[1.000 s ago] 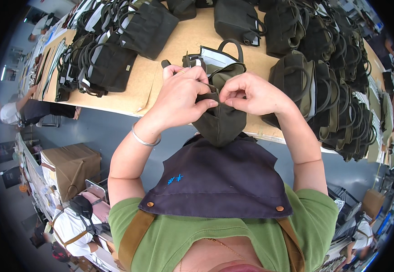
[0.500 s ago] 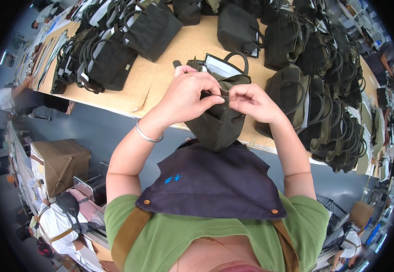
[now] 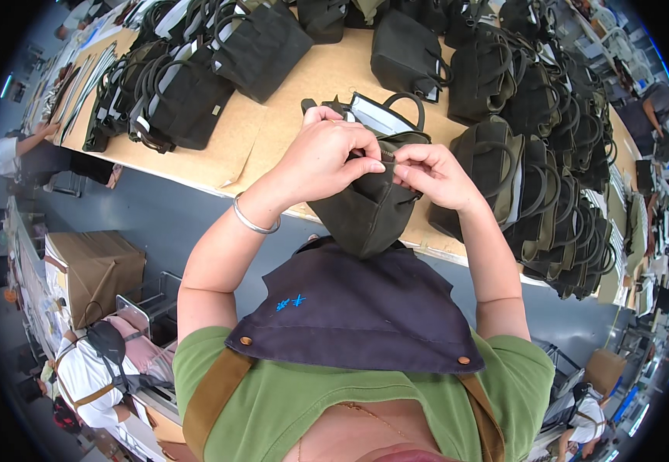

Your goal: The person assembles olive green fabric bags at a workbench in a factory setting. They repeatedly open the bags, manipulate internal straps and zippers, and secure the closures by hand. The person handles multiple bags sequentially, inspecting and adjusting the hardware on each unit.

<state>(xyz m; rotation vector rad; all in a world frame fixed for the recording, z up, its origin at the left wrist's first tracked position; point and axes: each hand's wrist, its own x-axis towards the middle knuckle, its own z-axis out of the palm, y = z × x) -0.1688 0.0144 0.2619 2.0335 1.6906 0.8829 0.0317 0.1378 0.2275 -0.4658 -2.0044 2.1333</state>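
Both hands [image 3: 377, 165] pinching bag [image 3: 369, 208] rim

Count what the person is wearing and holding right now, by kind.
Small dark olive bag held by both hands, left hand and right hand: 1
Silver bracelet on the left wrist: 1
Dark apron: 1
Green shirt: 1
Total: 4

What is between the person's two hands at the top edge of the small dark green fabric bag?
In the head view, only the bag's top edge lies between left hand and right hand.
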